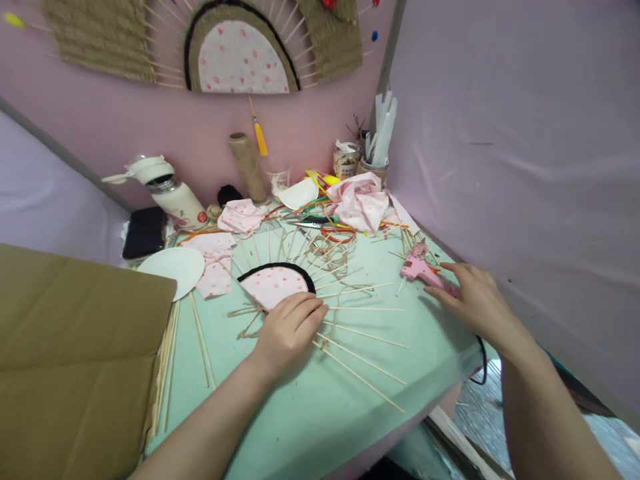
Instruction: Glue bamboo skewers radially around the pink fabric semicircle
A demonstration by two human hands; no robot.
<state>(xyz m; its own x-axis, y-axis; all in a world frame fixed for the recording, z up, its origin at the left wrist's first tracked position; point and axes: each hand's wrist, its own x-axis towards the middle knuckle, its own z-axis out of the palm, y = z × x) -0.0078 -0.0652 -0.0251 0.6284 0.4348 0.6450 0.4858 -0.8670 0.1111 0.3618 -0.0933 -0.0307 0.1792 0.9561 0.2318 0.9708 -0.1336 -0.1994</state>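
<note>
The left hand (293,328) lies on the spotted fan (275,285), likely to steady it (I can't tell its grip). The right hand (475,299), grip parted, is at the pink glue gun (420,269).

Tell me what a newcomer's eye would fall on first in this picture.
Probably the dotted half-round piece at the middle of the table, thin sticks fanning from it and the left hand on its near side. Then the bigger dotted half-circle up on the wall. Toward the right, a pink glue gun catches the eye, with the right hand at its near end.
</note>
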